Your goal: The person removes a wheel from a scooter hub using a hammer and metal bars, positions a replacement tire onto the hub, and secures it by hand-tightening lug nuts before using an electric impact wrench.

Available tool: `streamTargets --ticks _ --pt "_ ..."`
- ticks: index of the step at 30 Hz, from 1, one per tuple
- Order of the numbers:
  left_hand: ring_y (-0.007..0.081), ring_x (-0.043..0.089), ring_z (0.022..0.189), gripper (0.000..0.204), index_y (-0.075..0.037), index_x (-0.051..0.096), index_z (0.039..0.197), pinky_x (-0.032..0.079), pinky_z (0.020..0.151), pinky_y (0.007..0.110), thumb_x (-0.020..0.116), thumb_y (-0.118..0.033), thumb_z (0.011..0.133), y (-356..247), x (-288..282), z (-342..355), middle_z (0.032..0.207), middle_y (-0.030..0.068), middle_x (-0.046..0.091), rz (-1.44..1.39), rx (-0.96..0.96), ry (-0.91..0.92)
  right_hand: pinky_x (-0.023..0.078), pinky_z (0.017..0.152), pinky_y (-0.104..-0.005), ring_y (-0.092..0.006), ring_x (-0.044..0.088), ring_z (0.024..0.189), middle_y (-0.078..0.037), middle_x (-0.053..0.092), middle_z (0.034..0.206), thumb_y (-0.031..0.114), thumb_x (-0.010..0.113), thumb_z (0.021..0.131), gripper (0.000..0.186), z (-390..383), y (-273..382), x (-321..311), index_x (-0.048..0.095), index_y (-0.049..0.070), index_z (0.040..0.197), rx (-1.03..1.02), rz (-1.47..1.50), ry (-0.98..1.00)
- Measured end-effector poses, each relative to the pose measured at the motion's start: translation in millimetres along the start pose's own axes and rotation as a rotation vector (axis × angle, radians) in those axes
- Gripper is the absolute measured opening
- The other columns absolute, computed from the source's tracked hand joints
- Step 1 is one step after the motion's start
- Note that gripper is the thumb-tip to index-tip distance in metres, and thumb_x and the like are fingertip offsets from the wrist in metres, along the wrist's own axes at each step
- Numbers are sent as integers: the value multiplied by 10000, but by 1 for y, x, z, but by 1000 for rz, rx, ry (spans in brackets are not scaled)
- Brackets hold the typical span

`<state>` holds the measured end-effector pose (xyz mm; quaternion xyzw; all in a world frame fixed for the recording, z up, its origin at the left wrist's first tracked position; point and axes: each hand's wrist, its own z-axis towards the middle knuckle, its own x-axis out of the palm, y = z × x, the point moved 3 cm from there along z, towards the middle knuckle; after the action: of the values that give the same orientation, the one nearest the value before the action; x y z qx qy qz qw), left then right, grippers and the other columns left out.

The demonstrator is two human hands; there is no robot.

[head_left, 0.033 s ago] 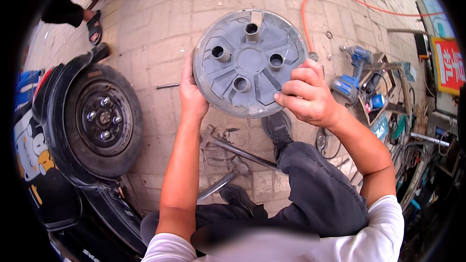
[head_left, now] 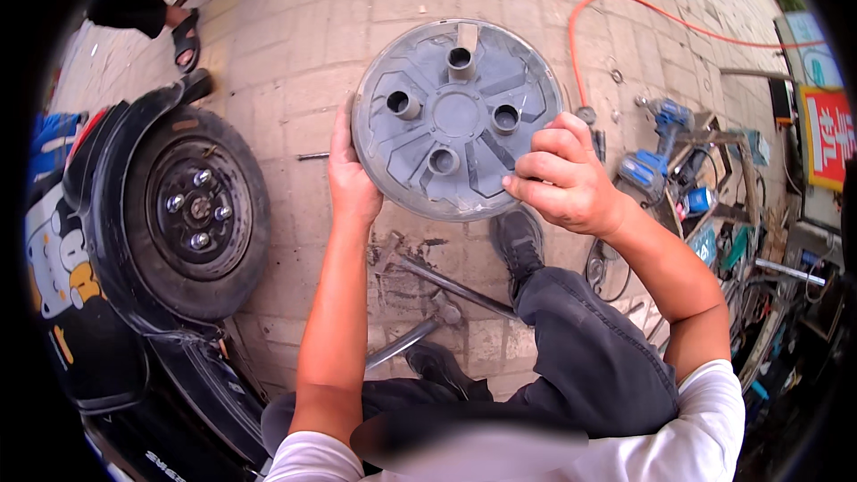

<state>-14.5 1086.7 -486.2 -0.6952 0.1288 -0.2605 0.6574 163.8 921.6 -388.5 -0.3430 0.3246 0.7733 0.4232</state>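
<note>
A round grey plastic wheel cover (head_left: pixel 458 113) is held up in front of me, its inner face with several hollow round tubes turned toward me. My left hand (head_left: pixel 353 180) is closed on the cover's left rim, its fingers mostly hidden behind. At the lower right rim, my right hand (head_left: pixel 564 177) grips the edge between thumb and curled fingers. To the left stands a vehicle's wheel (head_left: pixel 198 214) with a black tyre, bare hub and several shiny nuts; the cover is well apart from it.
Two hammers, one a long-handled hammer (head_left: pixel 451 288), lie on the paving by my feet. At the right are a blue cordless impact wrench (head_left: pixel 656 147), an orange hose (head_left: pixel 576 45) and a clutter of tools. Another person's sandalled foot (head_left: pixel 186 40) is at the upper left.
My view has shifted slightly, so the wheel, floor and tools sit a little farther right and lower in the picture. Both hands keep their hold on the wheel cover.
</note>
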Motion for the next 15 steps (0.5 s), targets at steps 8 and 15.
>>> streamTargets --ticks 8,15 --pt "216 593 1019 504 -41 585 1167 466 903 318 719 13 685 -52 -141 -56 1106 104 614 631 364 -376 372 854 -431 -244 531 953 -20 589 943 55 664 591 259 97 -1 110 606 107 838 -111 37 194" --pt "276 531 758 421 -68 615 1004 442 671 396 779 -82 616 -92 -134 -110 782 85 488 1171 243 -543 404 836 -421 -297 537 954 -70 592 1031 68 747 658 413 149 53 162 595 70 1042 -216 488 331"
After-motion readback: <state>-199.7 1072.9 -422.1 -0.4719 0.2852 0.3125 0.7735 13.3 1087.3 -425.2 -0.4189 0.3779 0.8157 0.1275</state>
